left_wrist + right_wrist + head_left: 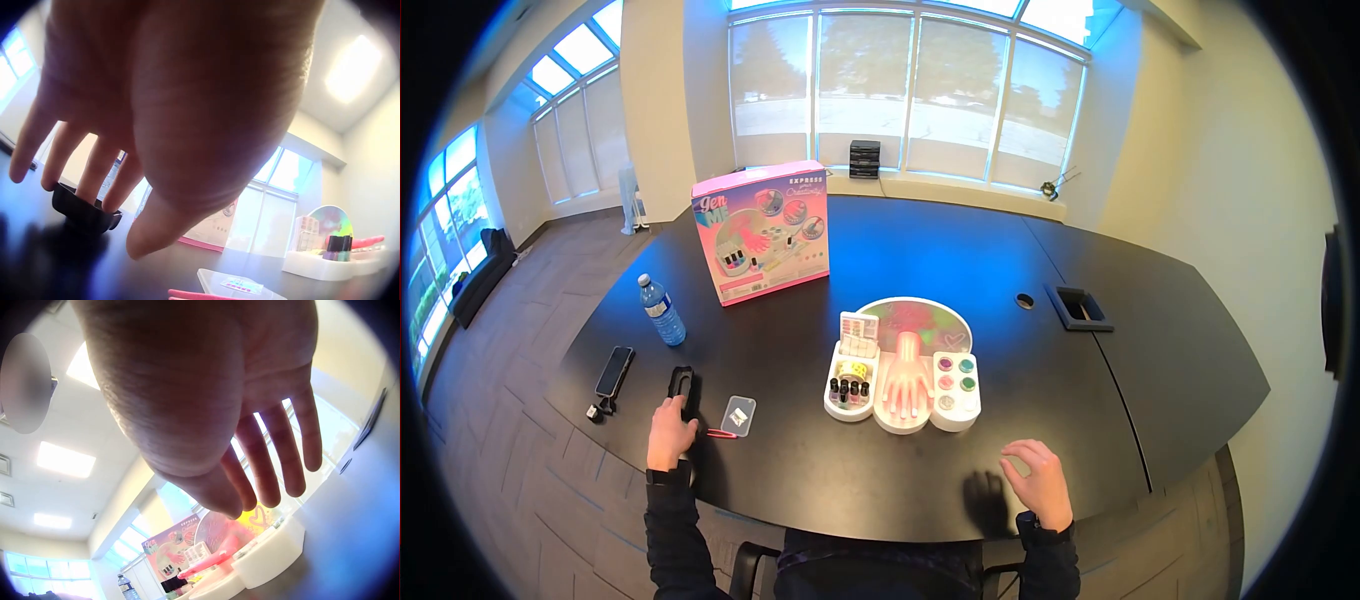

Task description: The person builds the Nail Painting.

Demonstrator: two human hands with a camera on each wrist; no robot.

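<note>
My left hand (671, 435) reaches a black band-like object (682, 380) at the table's left. In the left wrist view, straight, spread fingers of that hand (169, 106) touch the black object (84, 212). Beside it lie a clear flat case (739, 416) and a red slim tool (721, 434). My right hand (1042, 486) hovers over the front edge, fingers loosely bent and holding nothing. A white nail set (955, 412) with a pink model hand (907, 378) and small dark-capped bottles (849, 390) stands between my hands.
A pink box (772, 245) stands upright at the back left, with a water bottle (662, 312) and a phone (614, 372) left of it. On the right, the dark table (1040, 390) has a round hole (1025, 300) and a square black insert (1080, 308).
</note>
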